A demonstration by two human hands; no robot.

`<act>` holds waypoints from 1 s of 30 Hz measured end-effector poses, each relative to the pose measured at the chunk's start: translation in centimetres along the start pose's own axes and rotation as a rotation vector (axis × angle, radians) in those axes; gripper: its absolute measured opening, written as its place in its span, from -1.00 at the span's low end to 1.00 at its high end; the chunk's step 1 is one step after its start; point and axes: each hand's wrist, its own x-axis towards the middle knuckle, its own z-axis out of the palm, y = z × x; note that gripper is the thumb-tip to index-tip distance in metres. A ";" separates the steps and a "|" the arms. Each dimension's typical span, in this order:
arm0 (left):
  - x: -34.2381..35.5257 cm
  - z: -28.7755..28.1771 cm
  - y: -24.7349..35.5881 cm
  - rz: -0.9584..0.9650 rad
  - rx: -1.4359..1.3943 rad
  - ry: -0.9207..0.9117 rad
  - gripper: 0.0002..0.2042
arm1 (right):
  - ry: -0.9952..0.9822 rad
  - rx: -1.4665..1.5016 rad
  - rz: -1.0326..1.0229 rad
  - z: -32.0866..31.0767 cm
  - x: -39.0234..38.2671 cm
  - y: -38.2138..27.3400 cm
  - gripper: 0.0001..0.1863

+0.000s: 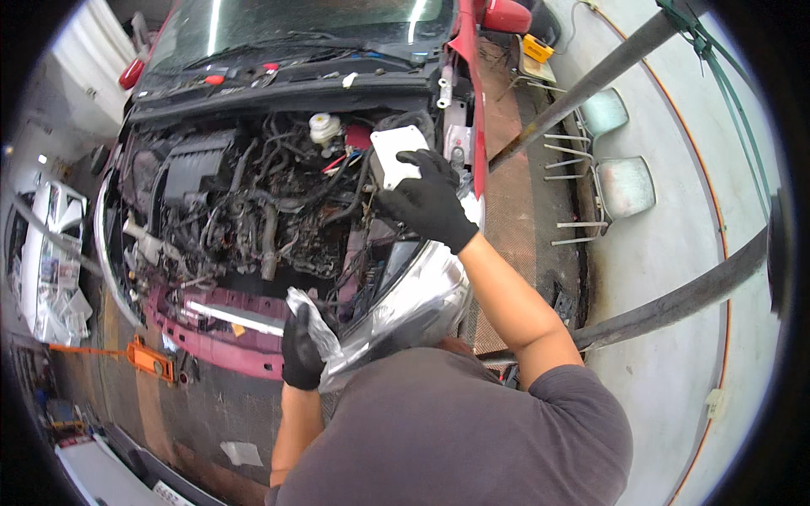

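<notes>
My left hand (302, 350), in a black glove, is closed round a crumpled clear plastic wrapper (314, 324) above the front of the engine bay. My right hand (432, 201), also gloved in black, grips the right and lower edges of a white rectangular plate (396, 145) with small holes near its corners. That plate is at the right rear corner of the open engine bay (270, 185). Some of my right fingertips are hidden. Below my arms lies a headlight (426, 291), shiny and partly covered with film, along the car's front right corner.
The red car's pink front crossmember (215, 337) is bare. A white-capped fluid reservoir (323, 128) stands at the back of the bay. Grey metal poles (666, 325) cross on the right, near chairs (626, 187) by the wall. An orange floor jack (152, 360) sits at the left.
</notes>
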 end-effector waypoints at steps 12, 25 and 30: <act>-1.4 4.0 6.5 0.087 -0.568 -0.372 -0.61 | -0.225 1.536 0.490 -0.9 -9.1 -15.0 -0.60; -3.4 0.7 4.2 0.058 -0.529 -0.583 -0.50 | -0.008 0.544 -0.016 2.6 -12.0 -21.6 -0.47; -4.7 -3.7 3.6 0.070 -0.358 -0.484 -0.59 | -0.086 0.663 0.158 4.9 -14.2 -21.2 -0.47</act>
